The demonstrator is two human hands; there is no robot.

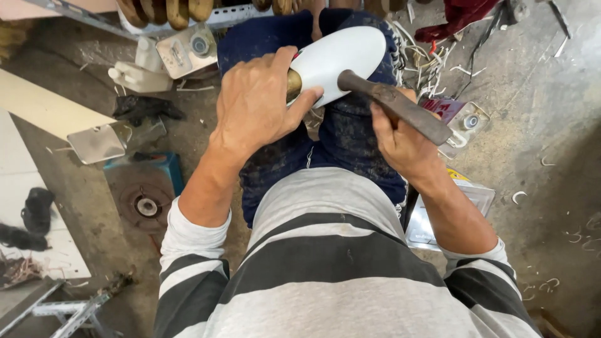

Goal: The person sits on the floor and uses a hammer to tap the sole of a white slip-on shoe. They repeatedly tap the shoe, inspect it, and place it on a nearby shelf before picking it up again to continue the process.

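A white shoe sole (341, 57), mounted on a wooden last whose tan end shows at its near side, lies across my lap on dark blue trousers (350, 134). My left hand (256, 103) grips the sole's near end, fingers curled over it. My right hand (400, 141) holds a hammer (400, 106) by its dark, worn handle. The handle's round end rests on the sole's surface.
A grey concrete floor is littered with white trimmings (426, 62). Metal cans (188, 50) and white bottles (138, 72) stand at the upper left. A blue stand with a round rusty plate (145, 200) sits at the left, a square can (466, 122) at the right.
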